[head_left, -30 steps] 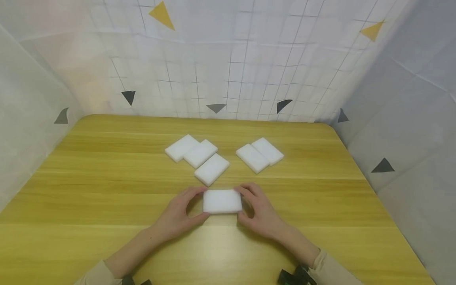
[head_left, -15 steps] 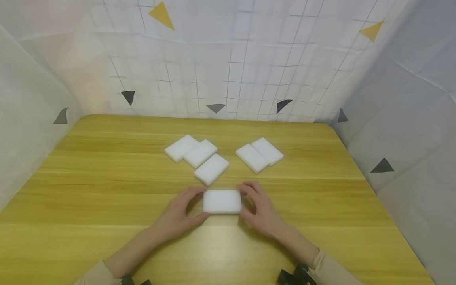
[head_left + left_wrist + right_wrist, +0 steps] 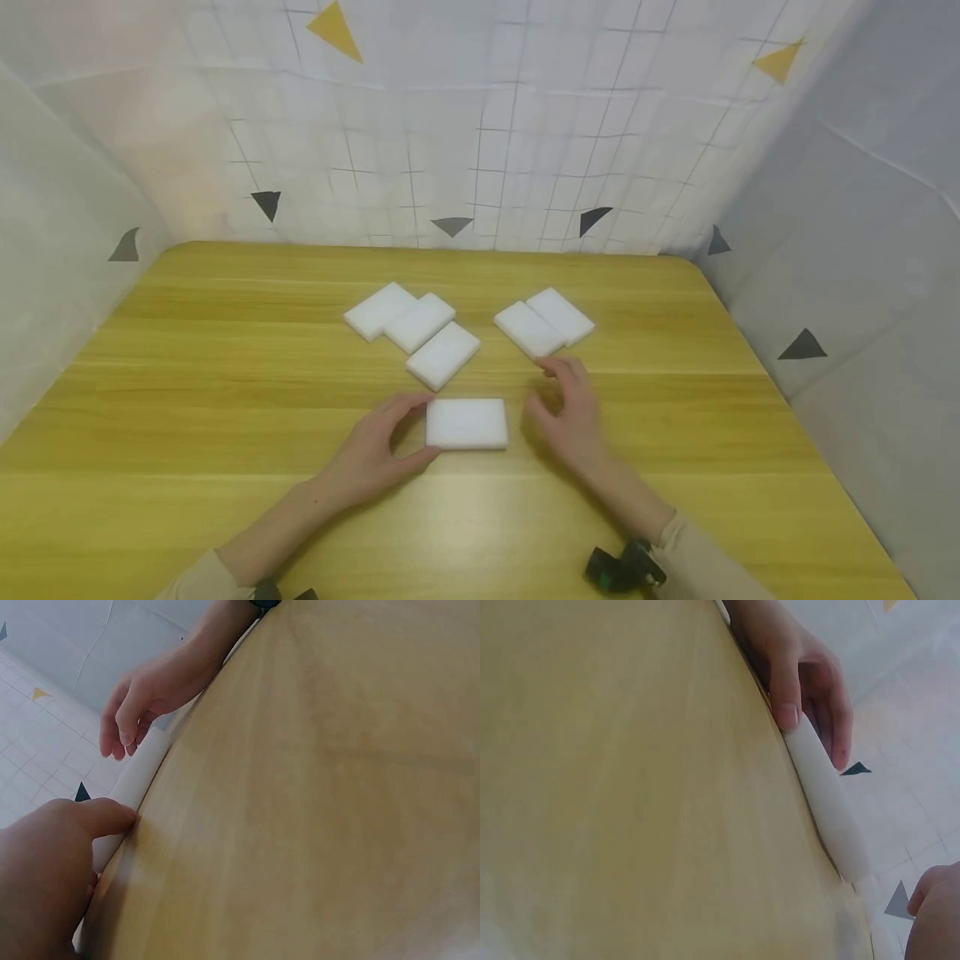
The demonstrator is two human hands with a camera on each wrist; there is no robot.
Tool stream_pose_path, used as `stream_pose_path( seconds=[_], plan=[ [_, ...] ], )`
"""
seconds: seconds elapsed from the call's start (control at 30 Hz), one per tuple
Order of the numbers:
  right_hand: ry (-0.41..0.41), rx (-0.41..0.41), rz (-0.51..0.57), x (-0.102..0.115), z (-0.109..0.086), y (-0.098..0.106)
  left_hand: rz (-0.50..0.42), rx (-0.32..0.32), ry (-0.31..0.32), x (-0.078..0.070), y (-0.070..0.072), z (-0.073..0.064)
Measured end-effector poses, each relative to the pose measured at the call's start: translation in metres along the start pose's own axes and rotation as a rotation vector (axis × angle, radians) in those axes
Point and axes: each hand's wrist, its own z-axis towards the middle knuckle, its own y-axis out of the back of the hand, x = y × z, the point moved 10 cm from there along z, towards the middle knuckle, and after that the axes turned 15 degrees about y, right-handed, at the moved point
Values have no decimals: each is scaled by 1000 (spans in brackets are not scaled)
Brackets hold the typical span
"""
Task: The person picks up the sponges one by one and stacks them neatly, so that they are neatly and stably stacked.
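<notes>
So closest to the camera there's a beige sleeve on each arm, the left sleeve (image 3: 206, 579) and the right sleeve (image 3: 705, 558), plus some dark wrist gear (image 3: 622, 569) by the right one. Past those, the left hand (image 3: 375, 448) has the white block (image 3: 467, 425) by its left short end, thumb on the near corner and fingers on the far corner, so that's a proper grip. The block lies flat on the wooden table (image 3: 225, 375), long side running left to right, right in front of the person.

The right hand (image 3: 573, 421) isn't gripping anything: it's off to the right of that block, apart from it, fingers loosely bent and thumb separate. Its fingertips are right by the near corner of the left-hand block (image 3: 528, 329) of a pair; can't tell if they touch. The other block of the pair (image 3: 561, 317) sits against it, shifted a bit farther back.

Over on the left, three more white ones go back in a slanted row: near block (image 3: 443, 356), middle block (image 3: 420, 322), far block (image 3: 380, 311).

Way at the back hangs a white grid-pattern sheet (image 3: 375, 167) with yellow, grey and black triangles.
</notes>
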Motion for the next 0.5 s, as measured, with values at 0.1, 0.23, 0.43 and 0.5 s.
stream_pose_path(
  seconds=[0.1, 0.23, 0.43, 0.5],
  plan=[
    [-17, -10, -17, -6, 2, 4, 0, -5, -8, -1, 1, 0],
    [-46, -22, -48, -18, 3, 9, 4, -11, -18, -1, 1, 0],
    [-108, -29, -79, -39, 3, 16, 8, -16, -34, -2, 0, 0],
    [-131, -32, -84, -46, 3, 20, 12, -18, -37, -2, 0, 0]
  ],
)
